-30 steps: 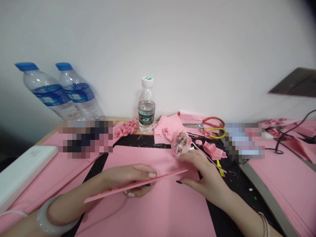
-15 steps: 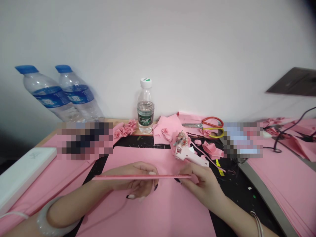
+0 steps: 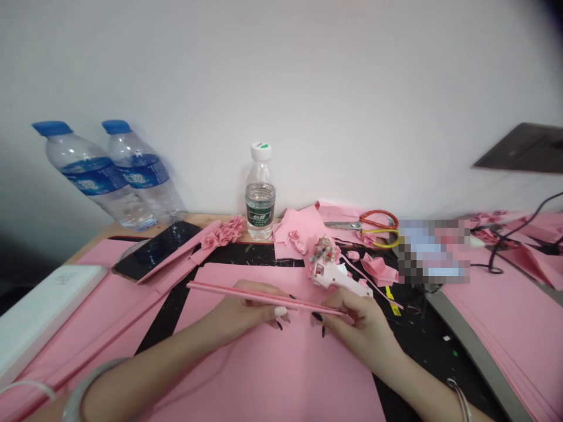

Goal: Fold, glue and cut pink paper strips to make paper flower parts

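Edge-on to me, a folded piece of pink paper (image 3: 215,288) is held above a large pink sheet (image 3: 264,375), its left end tilted up. My left hand (image 3: 259,308) pinches its middle, thumb on the near side and fingers behind. At its right end, my right hand (image 3: 358,319) grips it between thumb and fingers. Just beyond the right hand lies a white glue gun (image 3: 338,278) with its tip toward a clump of dried glue and scraps (image 3: 324,249).
At the back stand a small water bottle (image 3: 260,205) and two large blue-capped bottles (image 3: 92,176). Scissors (image 3: 378,225), paper roses (image 3: 224,231) and scraps lie along the far edge. A phone (image 3: 153,252) and white box (image 3: 53,310) are left; a cable (image 3: 495,258) runs right.
My left hand has moved right along the paper and its fingers have closed on it. The paper's left end has risen, so it now slants. The right hand keeps its grip.
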`<act>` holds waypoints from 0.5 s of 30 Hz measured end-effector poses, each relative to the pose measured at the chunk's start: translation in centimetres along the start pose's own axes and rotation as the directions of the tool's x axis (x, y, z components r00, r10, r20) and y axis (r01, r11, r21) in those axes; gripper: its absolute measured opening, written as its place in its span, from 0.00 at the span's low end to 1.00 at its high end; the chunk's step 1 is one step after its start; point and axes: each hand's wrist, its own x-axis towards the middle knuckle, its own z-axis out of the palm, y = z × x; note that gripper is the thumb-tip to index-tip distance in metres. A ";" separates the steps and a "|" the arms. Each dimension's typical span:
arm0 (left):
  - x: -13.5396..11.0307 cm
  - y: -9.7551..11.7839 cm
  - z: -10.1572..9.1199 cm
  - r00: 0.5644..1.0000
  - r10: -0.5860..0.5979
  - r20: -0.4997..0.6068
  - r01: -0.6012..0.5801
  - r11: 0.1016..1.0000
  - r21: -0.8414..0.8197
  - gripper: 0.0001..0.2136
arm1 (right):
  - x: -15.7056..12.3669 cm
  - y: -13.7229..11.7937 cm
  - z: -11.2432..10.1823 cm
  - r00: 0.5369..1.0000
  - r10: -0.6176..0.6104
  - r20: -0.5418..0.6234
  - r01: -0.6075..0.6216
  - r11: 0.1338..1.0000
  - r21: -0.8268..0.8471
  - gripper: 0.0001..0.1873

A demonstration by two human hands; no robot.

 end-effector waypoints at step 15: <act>0.1 0.2 0.6 0.997 -0.006 -0.076 0.008 1.000 0.027 0.10 | 0.2 -0.1 -0.2 0.960 -0.271 -0.066 0.264 0.959 -0.099 0.06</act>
